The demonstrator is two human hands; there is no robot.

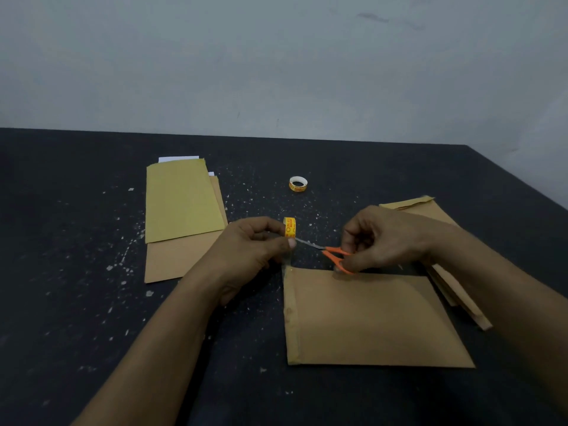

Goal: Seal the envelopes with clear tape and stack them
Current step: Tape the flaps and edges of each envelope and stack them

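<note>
A brown envelope (368,321) lies flat in front of me, its flap edge at the left. Above its top left corner my left hand (246,250) holds a small yellow roll of clear tape (289,226), with a strip of tape running down to the envelope's corner. My right hand (381,238) grips orange-handled scissors (336,256), whose blades point left at the strip just under the roll. A second tape roll (298,183) lies flat further back on the table.
The dark speckled table (76,272) carries a pile of envelopes (181,216) at the left with white paper showing at its far end. Another pile of envelopes (442,229) lies at the right, partly under my right forearm. A grey wall stands behind.
</note>
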